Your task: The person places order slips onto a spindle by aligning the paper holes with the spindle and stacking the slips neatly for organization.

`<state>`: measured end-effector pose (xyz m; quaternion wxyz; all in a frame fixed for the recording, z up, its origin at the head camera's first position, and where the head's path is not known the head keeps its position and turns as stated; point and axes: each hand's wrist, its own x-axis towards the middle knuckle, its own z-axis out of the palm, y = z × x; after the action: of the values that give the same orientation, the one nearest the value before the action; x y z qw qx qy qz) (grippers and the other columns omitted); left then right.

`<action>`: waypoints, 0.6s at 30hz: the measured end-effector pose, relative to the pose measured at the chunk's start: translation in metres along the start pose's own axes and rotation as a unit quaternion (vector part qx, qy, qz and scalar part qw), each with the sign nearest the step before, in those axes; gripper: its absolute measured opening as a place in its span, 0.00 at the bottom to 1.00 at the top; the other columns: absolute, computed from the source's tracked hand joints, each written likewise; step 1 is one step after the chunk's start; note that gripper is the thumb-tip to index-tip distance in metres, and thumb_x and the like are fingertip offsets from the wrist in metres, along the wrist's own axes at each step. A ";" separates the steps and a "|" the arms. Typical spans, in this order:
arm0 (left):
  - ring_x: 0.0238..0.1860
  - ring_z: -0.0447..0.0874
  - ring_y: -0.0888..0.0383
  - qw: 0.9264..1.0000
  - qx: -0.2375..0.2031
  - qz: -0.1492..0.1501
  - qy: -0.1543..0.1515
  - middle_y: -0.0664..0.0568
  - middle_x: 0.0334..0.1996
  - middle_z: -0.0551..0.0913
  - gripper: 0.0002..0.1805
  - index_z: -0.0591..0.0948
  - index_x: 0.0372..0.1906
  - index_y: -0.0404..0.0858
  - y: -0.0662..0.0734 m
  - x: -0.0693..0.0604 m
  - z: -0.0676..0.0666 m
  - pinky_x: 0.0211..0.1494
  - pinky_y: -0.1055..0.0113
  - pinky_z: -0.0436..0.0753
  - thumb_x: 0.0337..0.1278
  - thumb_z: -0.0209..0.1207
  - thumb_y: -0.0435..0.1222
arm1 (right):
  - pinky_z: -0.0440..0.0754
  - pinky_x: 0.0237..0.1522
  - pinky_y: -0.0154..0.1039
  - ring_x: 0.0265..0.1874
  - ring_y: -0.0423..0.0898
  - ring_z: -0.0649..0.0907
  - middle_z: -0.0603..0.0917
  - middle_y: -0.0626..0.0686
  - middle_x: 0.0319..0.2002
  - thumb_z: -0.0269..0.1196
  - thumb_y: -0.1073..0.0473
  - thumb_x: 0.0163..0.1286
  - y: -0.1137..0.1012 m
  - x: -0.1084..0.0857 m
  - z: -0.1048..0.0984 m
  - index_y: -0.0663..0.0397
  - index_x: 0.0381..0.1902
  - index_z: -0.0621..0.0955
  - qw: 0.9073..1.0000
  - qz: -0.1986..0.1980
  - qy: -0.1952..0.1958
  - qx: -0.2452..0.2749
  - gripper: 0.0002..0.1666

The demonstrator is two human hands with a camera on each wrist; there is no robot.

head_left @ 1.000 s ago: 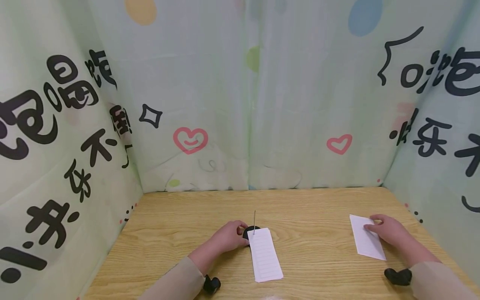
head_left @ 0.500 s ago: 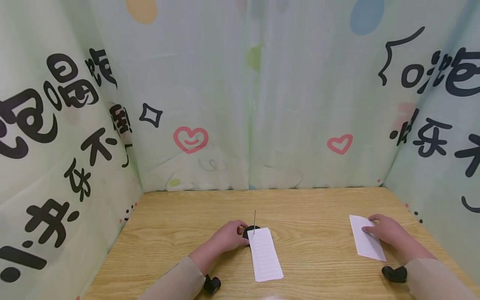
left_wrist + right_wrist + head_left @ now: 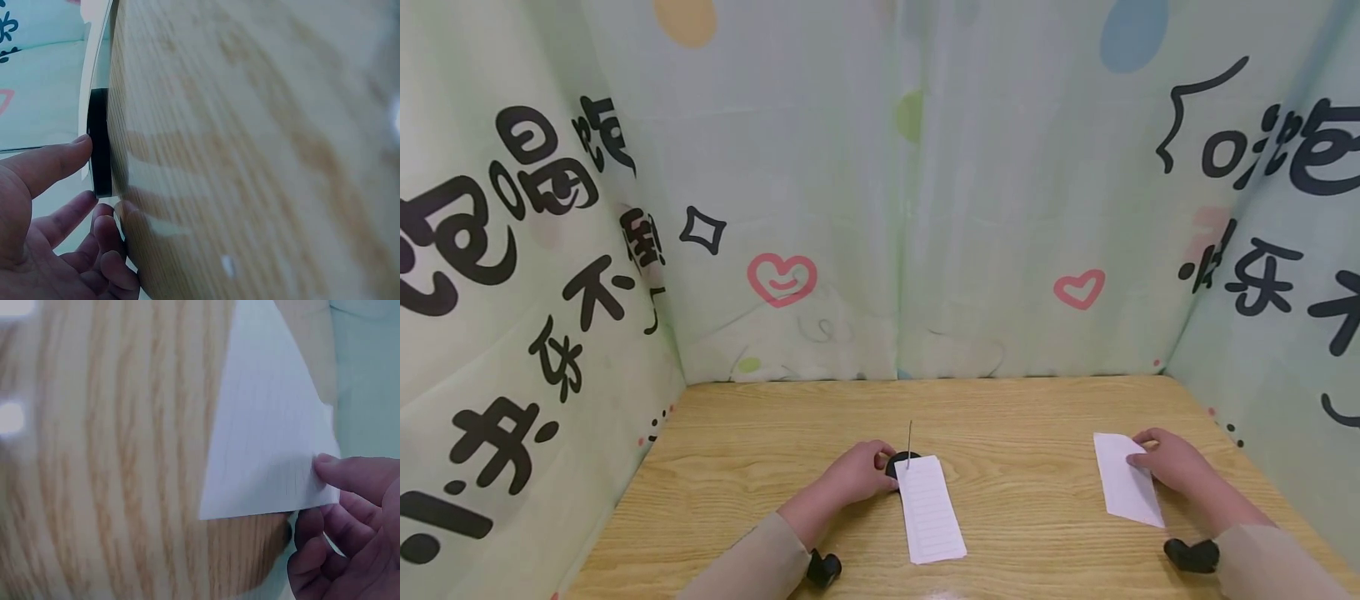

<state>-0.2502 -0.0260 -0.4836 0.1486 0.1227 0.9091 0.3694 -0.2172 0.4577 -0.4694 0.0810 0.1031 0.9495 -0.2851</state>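
Observation:
A bill spike with a round black base (image 3: 895,468) and a thin upright needle (image 3: 910,437) stands on the table. Lined white paper slips (image 3: 932,512) are on the needle, lying toward the near side. My left hand (image 3: 854,473) grips the base's left edge; in the left wrist view the thumb is on top of the black base (image 3: 100,144) and a finger meets its edge. Off to the right, my right hand (image 3: 1176,461) pinches a white sheet (image 3: 1122,482) by its edge. The right wrist view has the thumb on faintly lined paper (image 3: 269,431), tilted above the wood.
The wooden table (image 3: 775,417) is enclosed by pale printed curtains (image 3: 850,208) at the back and both sides. Black wrist-worn devices (image 3: 824,570) sit by each sleeve.
The sheet in my right hand has shifted slightly left and toward the near side. My left hand and the bill spike have stayed in place.

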 end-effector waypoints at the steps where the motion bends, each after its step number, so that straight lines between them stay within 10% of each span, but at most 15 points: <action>1: 0.42 0.75 0.51 1.000 0.000 0.000 -0.001 0.49 0.42 0.78 0.23 0.80 0.54 0.41 0.000 0.000 0.000 0.54 0.49 0.76 0.52 0.72 0.36 | 0.75 0.42 0.54 0.39 0.59 0.76 0.75 0.74 0.44 0.63 0.56 0.69 0.000 0.000 0.000 0.76 0.57 0.67 1.000 -0.005 0.001 0.003 0.30; 18: 0.41 0.74 0.51 1.000 0.006 0.009 -0.003 0.50 0.40 0.77 0.23 0.80 0.54 0.39 0.001 -0.003 -0.002 0.52 0.51 0.76 0.52 0.72 0.37 | 0.79 0.30 0.43 0.30 0.49 0.80 0.81 0.61 0.39 0.55 0.64 0.74 -0.040 -0.016 0.008 0.72 0.69 0.60 0.995 -0.078 0.007 0.066 0.31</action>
<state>-0.2486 -0.0275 -0.4805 0.1472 0.1327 0.9098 0.3648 -0.2111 0.4177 -0.4519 0.0448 0.0354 0.9345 -0.3514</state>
